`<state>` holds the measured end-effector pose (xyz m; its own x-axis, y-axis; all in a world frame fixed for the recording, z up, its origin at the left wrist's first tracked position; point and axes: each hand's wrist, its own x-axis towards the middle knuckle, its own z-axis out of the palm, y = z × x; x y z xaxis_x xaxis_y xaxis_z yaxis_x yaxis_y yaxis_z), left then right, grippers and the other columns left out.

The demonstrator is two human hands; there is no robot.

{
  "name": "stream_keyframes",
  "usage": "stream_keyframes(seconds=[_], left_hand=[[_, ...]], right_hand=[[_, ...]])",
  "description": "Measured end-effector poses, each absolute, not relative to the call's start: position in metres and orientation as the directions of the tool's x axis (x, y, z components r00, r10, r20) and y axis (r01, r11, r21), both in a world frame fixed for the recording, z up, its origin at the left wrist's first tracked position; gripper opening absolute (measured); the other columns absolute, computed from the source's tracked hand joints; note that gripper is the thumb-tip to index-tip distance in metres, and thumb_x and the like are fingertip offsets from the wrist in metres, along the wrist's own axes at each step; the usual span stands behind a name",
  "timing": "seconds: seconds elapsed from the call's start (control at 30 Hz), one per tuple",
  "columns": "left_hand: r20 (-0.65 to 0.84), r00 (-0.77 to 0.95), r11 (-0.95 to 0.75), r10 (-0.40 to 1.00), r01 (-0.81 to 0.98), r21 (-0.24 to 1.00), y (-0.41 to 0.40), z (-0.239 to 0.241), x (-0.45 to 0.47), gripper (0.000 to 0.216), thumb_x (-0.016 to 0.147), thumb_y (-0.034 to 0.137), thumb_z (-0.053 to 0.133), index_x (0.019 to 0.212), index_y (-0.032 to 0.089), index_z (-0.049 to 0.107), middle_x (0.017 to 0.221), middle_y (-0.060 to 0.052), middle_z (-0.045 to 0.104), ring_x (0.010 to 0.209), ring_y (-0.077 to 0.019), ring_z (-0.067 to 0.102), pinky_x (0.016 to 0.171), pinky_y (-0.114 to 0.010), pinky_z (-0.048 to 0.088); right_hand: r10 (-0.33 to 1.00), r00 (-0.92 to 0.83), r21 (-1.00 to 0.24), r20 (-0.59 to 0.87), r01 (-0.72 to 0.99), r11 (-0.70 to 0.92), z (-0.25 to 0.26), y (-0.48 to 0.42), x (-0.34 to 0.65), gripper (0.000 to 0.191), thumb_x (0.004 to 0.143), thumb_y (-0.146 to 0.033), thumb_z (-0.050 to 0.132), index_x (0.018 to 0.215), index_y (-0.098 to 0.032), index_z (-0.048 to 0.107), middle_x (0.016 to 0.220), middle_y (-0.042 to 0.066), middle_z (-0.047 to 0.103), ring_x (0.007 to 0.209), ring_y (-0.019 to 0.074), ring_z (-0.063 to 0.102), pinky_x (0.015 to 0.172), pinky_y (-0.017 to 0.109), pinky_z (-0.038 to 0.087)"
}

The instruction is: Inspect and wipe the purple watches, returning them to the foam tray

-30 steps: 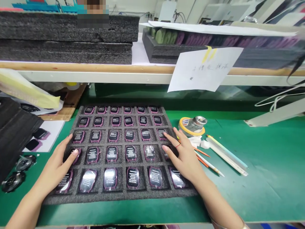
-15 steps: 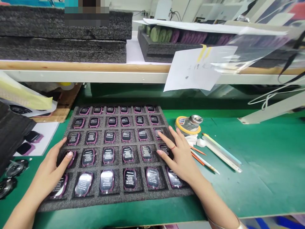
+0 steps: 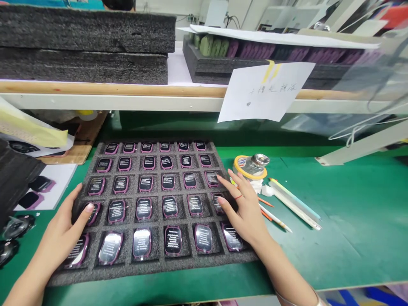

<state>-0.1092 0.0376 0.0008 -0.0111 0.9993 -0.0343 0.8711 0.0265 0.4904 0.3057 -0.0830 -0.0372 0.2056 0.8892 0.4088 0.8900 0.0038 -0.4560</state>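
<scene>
Left hand (image 3: 62, 231) spread flat, pinching nothing, thumb on leftmost pink-cased smartwatch (image 3: 93, 213), fourth row. Right hand (image 3: 245, 214) spread, fingertips at rightmost watch (image 3: 212, 179), third row. Watches sit in foam tray (image 3: 153, 274) near front edge of green worktop (image 3: 318, 263).

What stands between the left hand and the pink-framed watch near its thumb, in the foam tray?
Nothing visible stands between them. The thumb of the left hand is already at the upper edge of the pink-framed watch, which sits in its compartment of the foam tray.
</scene>
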Motion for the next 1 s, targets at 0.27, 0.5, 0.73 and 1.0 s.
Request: stream_keyframes(seconds=[0.27, 0.5, 0.73, 1.0], left_hand=[[-0.017, -0.001, 0.009, 1.0, 0.868, 0.497, 0.037, -0.001, -0.107, 0.075, 0.091, 0.062, 0.044, 0.154, 0.023, 0.038, 0.158, -0.007, 0.046, 0.144, -0.0323, 0.045, 0.122, -0.055, 0.032], [0.082, 0.144, -0.164, 0.986, 0.802, 0.574, 0.028, -0.007, -0.11, 0.075, 0.095, 0.063, 0.044, 0.153, 0.017, 0.037, 0.159, -0.013, 0.043, 0.147, -0.0278, 0.041, 0.125, -0.05, 0.027], [0.037, 0.2, -0.19, 0.979, 0.833, 0.52, 0.02, -0.002, -0.108, 0.062, 0.1, 0.058, 0.042, 0.152, 0.026, 0.043, 0.16, -0.009, 0.04, 0.151, -0.0248, 0.033, 0.125, -0.05, 0.026], [0.067, 0.197, -0.206, 0.978, 0.873, 0.442, 0.016, 0.001, -0.106, 0.072, 0.099, 0.061, 0.042, 0.157, 0.02, 0.034, 0.165, -0.017, 0.027, 0.154, -0.0293, 0.027, 0.124, -0.052, 0.027]], right_hand=[[0.895, 0.322, -0.716, 0.309, 0.698, -0.004, -0.042, -0.083, 0.313, 0.049, 0.104, -0.049, 0.036, 0.148, -0.028, 0.048, 0.152, 0.011, 0.052, 0.145, 0.0251, 0.045, 0.119, 0.053, 0.037], [0.889, 0.392, -0.758, 0.237, 0.646, -0.083, -0.046, -0.085, 0.316, 0.052, 0.1, -0.055, 0.041, 0.14, -0.025, 0.057, 0.15, 0.012, 0.056, 0.143, 0.0305, 0.047, 0.119, 0.053, 0.038], [0.907, 0.38, -0.748, 0.18, 0.652, -0.125, -0.043, -0.086, 0.315, 0.055, 0.096, -0.06, 0.042, 0.136, -0.026, 0.061, 0.15, 0.012, 0.055, 0.144, 0.035, 0.045, 0.12, 0.058, 0.037], [0.889, 0.392, -0.739, 0.235, 0.666, -0.099, -0.049, -0.081, 0.319, 0.063, 0.093, -0.069, 0.043, 0.129, -0.023, 0.065, 0.143, 0.017, 0.061, 0.142, 0.038, 0.048, 0.122, 0.061, 0.03]])
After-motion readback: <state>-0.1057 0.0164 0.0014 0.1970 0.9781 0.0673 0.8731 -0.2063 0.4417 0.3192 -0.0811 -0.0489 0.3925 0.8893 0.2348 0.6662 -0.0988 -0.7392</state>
